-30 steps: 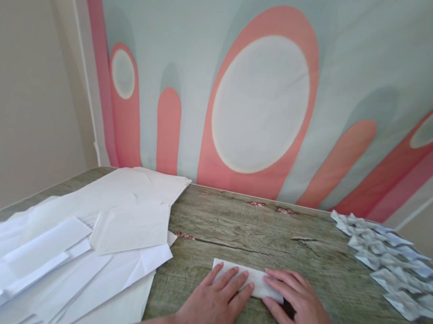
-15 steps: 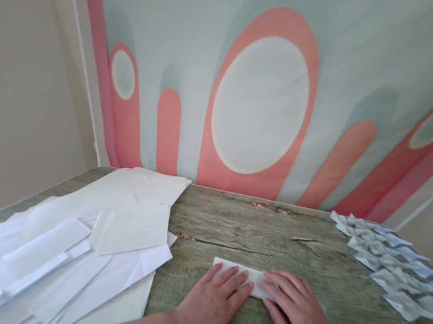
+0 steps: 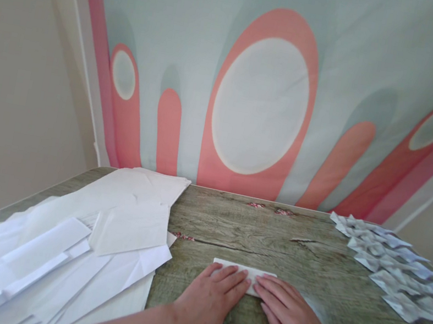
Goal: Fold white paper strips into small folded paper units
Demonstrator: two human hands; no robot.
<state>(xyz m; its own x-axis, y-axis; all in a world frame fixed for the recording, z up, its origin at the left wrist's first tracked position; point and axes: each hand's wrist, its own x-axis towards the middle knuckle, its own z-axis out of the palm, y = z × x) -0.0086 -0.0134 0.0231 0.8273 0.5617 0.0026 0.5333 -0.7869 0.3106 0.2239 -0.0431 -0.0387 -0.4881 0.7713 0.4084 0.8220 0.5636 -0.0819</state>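
Observation:
A narrow strip of folded white paper (image 3: 242, 267) lies flat on the wood-patterned table (image 3: 230, 226), close in front of me. My left hand (image 3: 212, 303) rests on its left half, fingers stretched out and pressing down, the thumb on the table. On the right half lie the fingertips of my right hand (image 3: 286, 314), its fingers straight and close together. Both hands cover much of the strip's lower edge; its upper edge shows. Neither hand grasps anything.
To the left spreads a big pile of white paper sheets (image 3: 133, 228), some creased or folded. Several folded, pointed paper pieces (image 3: 392, 260) line the table's right side. Behind the table stands a wall covering (image 3: 246, 184) with pink and white shapes.
My right hand has slid slightly left and inward along the paper strip, so its upper right corner now shows. The left hand stays nearly in place.

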